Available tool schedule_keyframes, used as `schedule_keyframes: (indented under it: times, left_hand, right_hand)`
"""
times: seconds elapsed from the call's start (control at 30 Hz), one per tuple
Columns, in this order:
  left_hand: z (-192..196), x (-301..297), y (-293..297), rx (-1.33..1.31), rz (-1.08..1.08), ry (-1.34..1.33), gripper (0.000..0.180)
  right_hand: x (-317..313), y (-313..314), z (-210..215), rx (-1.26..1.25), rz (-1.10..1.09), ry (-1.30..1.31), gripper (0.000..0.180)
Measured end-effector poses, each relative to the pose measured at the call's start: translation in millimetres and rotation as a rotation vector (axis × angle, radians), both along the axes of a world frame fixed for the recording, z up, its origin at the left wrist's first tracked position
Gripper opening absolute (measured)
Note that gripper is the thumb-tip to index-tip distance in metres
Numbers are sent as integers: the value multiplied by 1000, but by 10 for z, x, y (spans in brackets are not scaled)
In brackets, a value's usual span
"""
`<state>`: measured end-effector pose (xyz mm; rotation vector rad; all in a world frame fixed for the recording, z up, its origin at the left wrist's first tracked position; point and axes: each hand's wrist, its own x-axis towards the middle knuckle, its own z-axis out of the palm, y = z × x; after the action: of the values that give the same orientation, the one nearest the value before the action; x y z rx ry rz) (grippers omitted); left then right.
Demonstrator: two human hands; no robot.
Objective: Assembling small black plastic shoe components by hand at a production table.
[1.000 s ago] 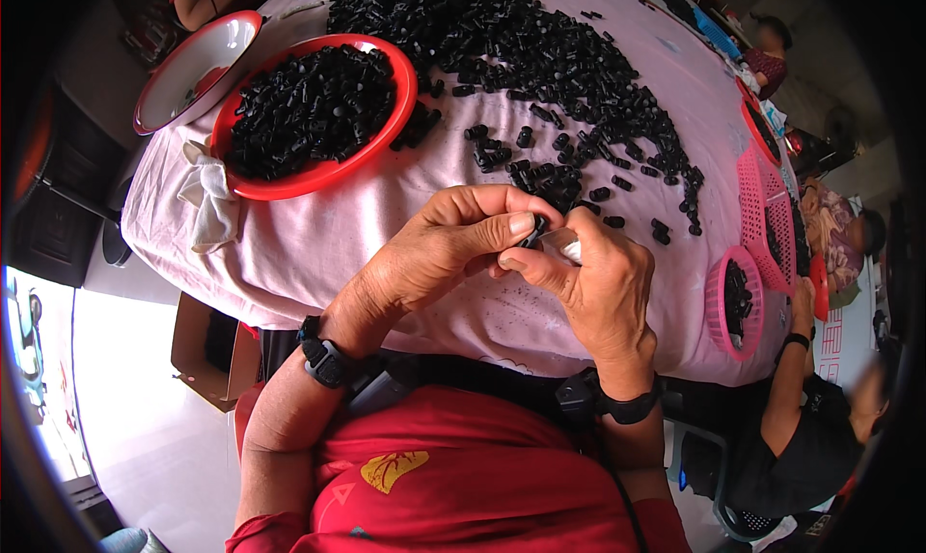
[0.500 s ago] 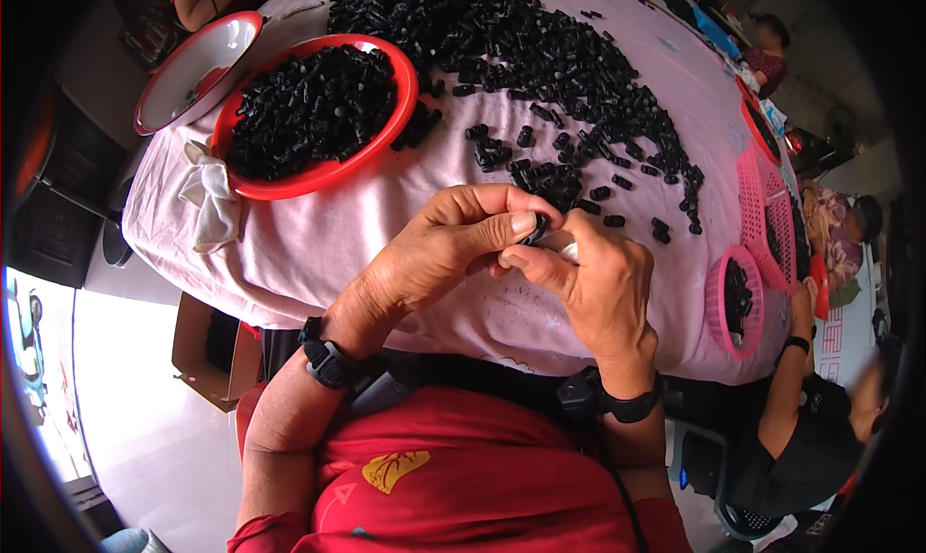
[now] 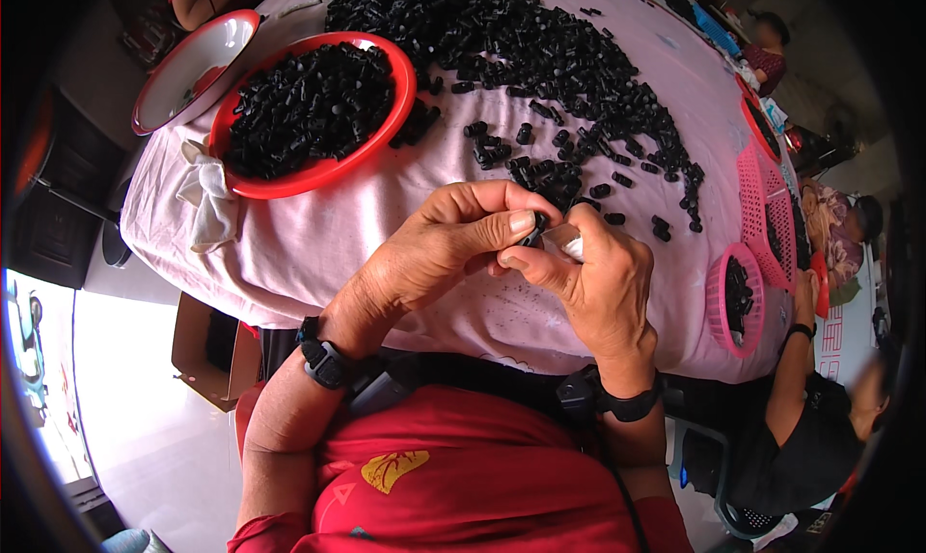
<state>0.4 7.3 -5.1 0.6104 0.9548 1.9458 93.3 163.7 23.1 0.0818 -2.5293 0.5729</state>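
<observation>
In front of my body, both hands meet over the near part of the table. My left hand (image 3: pixel 439 240) pinches a small black ribbed cylinder piece (image 3: pixel 535 231) between thumb and forefinger. My right hand (image 3: pixel 606 281) is closed, its thumb close to that piece. From its fingers shows a thin pale thing (image 3: pixel 573 248), partly whitish; its kind I cannot make out. Just beyond my fingertips lie loose black cylinder pieces (image 3: pixel 548 179), leading back to a large heap (image 3: pixel 540 56) of the same kind.
A red basin (image 3: pixel 410 90) full of black pieces stands left, by a white bowl (image 3: pixel 183 90) and a white cloth (image 3: pixel 212 206). At right are pink baskets (image 3: pixel 713 307) and a co-worker in black (image 3: pixel 820 437). Pink cloth (image 3: pixel 328 254) covers the table; an open cardboard box (image 3: pixel 193 360) is below.
My right fingers have shifted slightly, and more of the pale thing shows between them. My left hand still pinches the black piece in nearly the same spot.
</observation>
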Motion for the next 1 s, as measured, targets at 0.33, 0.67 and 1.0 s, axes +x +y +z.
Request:
schedule_keyframes:
  times: [0.33,0.67,1.0]
  left_hand:
    - [6,-2,-9,14,-22,-28,25]
    - [-16,-4,-3,13,-14,-30,25]
    - [-18,-3,-9,23,-22,-41,26]
  right_hand:
    - [-7,17,-44,-9,-9,19,56]
    - [-7,18,-52,-3,-17,-18,56]
    - [-17,20,-55,-16,6,-7,56]
